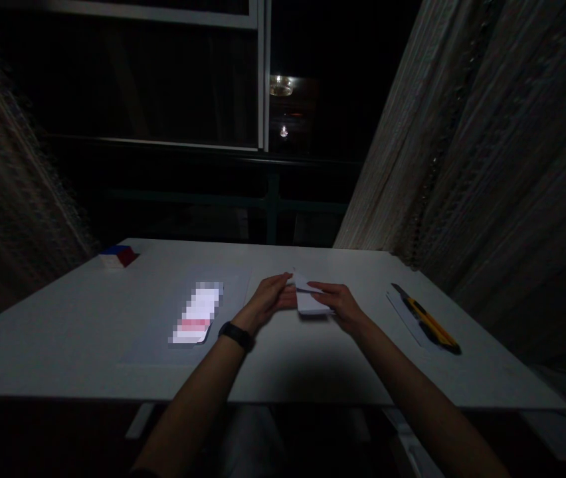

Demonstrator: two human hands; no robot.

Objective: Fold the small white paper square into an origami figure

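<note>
Above the middle of the white table [283,372], both my hands hold a small folded piece of white paper [313,304]. My left hand [272,297], with a dark band on its wrist, grips the paper's left edge. My right hand [339,302] pinches it from the right, its fingers lying over a raised flap. Part of the paper is hidden behind the fingers. To the left, a phone [198,312] with a lit, blurred screen rests on a large pale sheet [156,345].
A yellow and black utility knife [427,320] lies at the right, on a narrow white paper strip [407,324]. A puzzle cube [118,256] stands at the far left corner. Curtains [412,133] hang on both sides, with a dark window behind the table.
</note>
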